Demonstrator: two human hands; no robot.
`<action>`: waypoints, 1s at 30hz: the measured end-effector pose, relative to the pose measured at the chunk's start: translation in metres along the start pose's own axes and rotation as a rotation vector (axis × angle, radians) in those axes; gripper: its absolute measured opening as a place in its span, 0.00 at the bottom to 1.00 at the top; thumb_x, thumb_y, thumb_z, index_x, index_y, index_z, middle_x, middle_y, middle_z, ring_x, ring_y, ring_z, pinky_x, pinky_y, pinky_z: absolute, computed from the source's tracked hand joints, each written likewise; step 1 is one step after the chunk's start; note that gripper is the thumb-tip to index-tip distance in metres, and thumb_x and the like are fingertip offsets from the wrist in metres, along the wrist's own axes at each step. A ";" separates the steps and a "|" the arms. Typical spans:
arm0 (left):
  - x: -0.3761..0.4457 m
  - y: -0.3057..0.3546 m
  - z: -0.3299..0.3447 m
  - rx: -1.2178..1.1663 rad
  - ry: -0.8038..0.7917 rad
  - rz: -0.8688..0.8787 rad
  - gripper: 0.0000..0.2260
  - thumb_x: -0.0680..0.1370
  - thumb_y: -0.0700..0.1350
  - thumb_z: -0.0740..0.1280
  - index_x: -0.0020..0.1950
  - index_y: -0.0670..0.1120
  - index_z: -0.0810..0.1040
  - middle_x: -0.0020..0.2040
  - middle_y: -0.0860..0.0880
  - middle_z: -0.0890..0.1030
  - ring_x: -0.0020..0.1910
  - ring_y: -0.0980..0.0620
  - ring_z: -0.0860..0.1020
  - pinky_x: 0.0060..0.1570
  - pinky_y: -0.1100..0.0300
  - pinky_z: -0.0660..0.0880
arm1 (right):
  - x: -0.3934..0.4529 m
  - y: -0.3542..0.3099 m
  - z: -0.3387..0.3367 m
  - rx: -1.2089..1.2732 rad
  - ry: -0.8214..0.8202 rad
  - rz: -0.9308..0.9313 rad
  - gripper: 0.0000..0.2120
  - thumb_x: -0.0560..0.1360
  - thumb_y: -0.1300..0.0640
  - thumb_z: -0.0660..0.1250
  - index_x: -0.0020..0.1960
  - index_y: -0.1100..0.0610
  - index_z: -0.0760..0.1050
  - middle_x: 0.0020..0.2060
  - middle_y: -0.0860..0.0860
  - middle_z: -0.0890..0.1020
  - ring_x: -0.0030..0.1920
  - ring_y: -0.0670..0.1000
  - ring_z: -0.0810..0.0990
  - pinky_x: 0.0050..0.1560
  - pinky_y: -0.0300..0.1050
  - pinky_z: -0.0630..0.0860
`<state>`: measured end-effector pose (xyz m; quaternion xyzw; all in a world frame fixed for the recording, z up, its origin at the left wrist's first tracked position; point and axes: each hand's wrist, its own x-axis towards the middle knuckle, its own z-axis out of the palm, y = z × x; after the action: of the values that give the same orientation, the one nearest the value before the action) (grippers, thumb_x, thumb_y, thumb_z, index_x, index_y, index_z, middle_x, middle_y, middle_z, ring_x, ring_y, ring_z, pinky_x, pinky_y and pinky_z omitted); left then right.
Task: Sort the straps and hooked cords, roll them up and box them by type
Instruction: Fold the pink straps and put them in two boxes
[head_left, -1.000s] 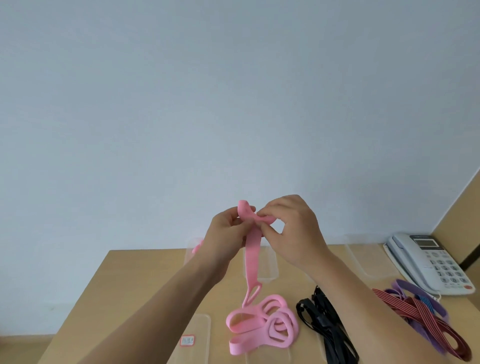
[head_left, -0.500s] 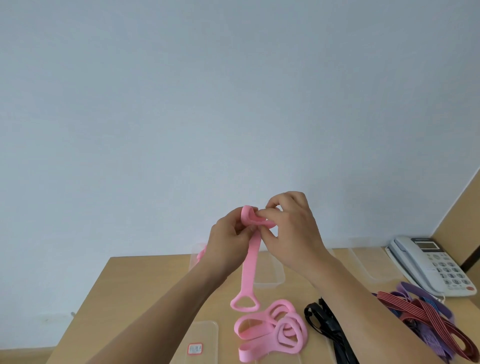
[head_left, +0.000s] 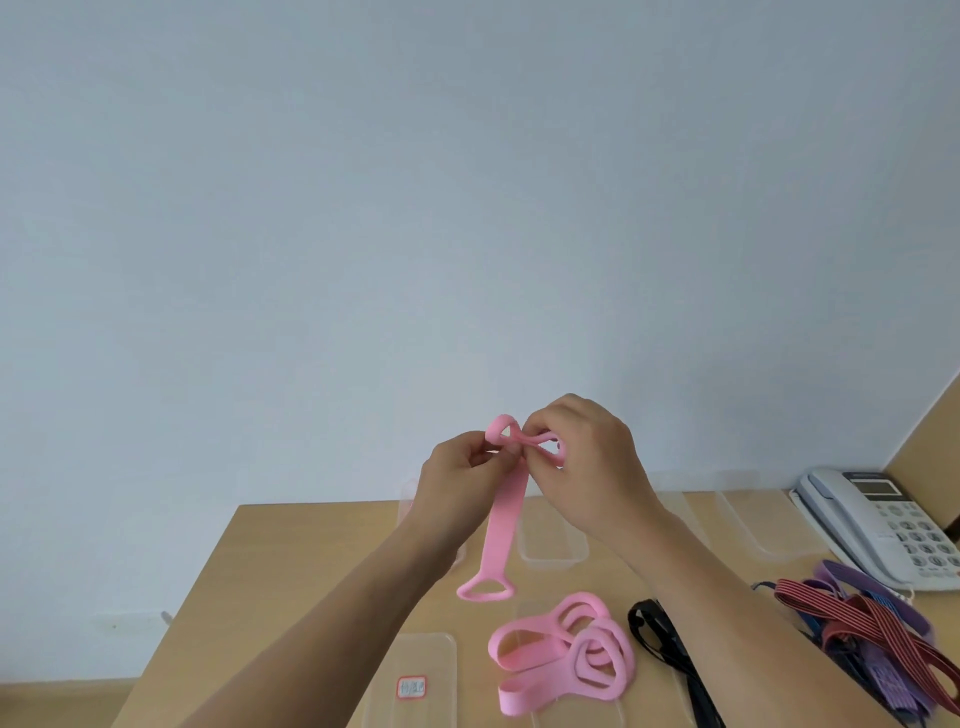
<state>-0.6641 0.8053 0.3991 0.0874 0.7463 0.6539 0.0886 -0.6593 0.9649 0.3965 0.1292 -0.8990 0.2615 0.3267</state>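
I hold the pink strap (head_left: 501, 525) up above the table (head_left: 291, 561), its top end folded into small loops, its looped tail hanging free. My left hand (head_left: 460, 478) pinches one loop and my right hand (head_left: 587, 467) pinches the other, both raised close together, fingers curled. More pink straps (head_left: 561, 654) lie on the table below. A clear box (head_left: 553, 540) stands behind; I cannot tell what it holds.
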 end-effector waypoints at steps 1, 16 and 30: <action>0.001 0.000 -0.001 -0.020 -0.008 -0.008 0.11 0.77 0.52 0.67 0.52 0.49 0.86 0.51 0.43 0.86 0.55 0.39 0.83 0.63 0.37 0.77 | 0.000 -0.001 0.001 -0.003 0.015 -0.006 0.05 0.70 0.63 0.72 0.42 0.54 0.81 0.38 0.46 0.78 0.37 0.48 0.74 0.36 0.36 0.67; 0.000 0.011 -0.015 -0.285 -0.166 -0.021 0.09 0.80 0.36 0.64 0.50 0.31 0.82 0.42 0.40 0.83 0.44 0.44 0.82 0.52 0.56 0.82 | -0.017 -0.002 0.014 -0.011 0.023 -0.109 0.05 0.69 0.62 0.74 0.38 0.55 0.81 0.44 0.49 0.82 0.41 0.53 0.79 0.38 0.45 0.77; 0.011 -0.006 -0.018 -0.200 -0.103 -0.071 0.17 0.75 0.31 0.72 0.62 0.42 0.81 0.48 0.43 0.87 0.44 0.51 0.85 0.45 0.61 0.79 | -0.018 -0.008 0.009 0.035 -0.015 -0.019 0.08 0.67 0.65 0.74 0.41 0.52 0.83 0.41 0.43 0.83 0.45 0.50 0.79 0.43 0.43 0.77</action>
<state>-0.6792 0.7897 0.3957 0.0851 0.6743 0.7162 0.1581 -0.6471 0.9548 0.3822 0.1456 -0.8954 0.2731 0.3201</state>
